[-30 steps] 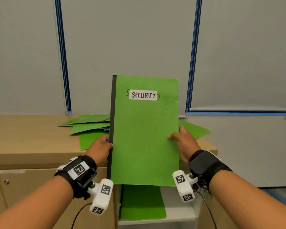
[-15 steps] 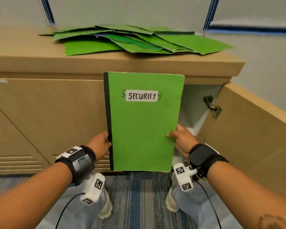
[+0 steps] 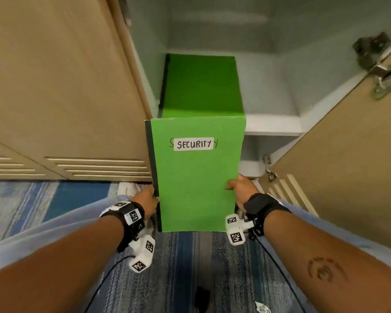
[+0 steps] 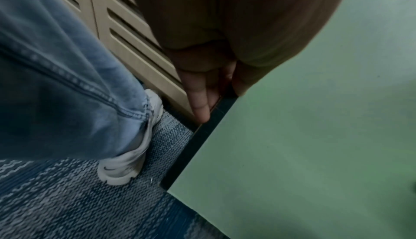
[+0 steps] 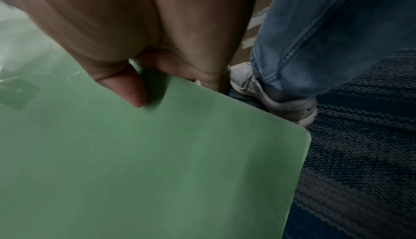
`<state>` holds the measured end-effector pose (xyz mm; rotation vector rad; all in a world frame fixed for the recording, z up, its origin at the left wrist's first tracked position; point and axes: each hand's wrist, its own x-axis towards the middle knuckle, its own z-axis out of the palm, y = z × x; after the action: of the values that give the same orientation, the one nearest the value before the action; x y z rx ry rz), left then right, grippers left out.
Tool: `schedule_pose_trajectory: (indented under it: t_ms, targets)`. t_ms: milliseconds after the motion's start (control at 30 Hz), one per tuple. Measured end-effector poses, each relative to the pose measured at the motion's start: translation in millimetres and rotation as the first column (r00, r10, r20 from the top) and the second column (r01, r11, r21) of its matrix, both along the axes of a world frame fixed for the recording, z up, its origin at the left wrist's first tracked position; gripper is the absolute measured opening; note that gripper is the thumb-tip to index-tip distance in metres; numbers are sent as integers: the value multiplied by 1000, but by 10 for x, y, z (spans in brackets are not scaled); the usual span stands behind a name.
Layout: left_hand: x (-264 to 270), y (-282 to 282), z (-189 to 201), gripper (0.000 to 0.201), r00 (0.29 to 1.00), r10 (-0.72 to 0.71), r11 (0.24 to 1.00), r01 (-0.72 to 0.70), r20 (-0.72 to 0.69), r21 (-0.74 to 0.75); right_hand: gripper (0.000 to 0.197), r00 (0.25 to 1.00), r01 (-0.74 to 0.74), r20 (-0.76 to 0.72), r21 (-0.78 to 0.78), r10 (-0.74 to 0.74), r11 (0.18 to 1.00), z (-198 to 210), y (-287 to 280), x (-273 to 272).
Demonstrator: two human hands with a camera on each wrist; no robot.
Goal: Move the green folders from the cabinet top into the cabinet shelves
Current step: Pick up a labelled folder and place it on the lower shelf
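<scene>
Now, in the head view, you have lowered the SECURITY folder point(image 3: 195, 175) from cabinet-top height to the open shelf point(image 3: 273, 126), where another green folder point(image 3: 201, 85) already lies; sliding it in looks next. At the left wrist, your left hand point(image 4: 216, 68) pinches its dark spine; at the right wrist, your right hand point(image 5: 144, 61) pinches the opposite edge.

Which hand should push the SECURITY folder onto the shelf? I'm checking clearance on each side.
Probably the right hand. It has the open side of the cabinet ahead of it, while the left hand grips the SECURITY folder at its dark spine, close to the closed door.
</scene>
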<state>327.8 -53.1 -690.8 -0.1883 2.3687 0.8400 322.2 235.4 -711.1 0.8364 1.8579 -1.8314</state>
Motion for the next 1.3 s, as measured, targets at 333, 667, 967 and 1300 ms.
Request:
schedule_pose_trajectory:
  t_ms: [333,667,967,1300]
  targets:
    - [-246,189,-858,42,976,-6,976,52,216,-212,22,976,-35,218,45,24,998,-812,60,-77]
    - [-686,459,-1263,37,974,96,964,-40,204,-262,111,630,-688,320,653,708,317,-1048,-196,-361]
    - [-942,427,-1475,36,967,186,965,-147,175,-218,147,168,-735,564,618,809,-278,-1454,-459,-350]
    - [-1076,437,-1553,38,948,257,955,-219,190,-199,144,86,-684,544,641,835,-347,-1576,-607,-542]
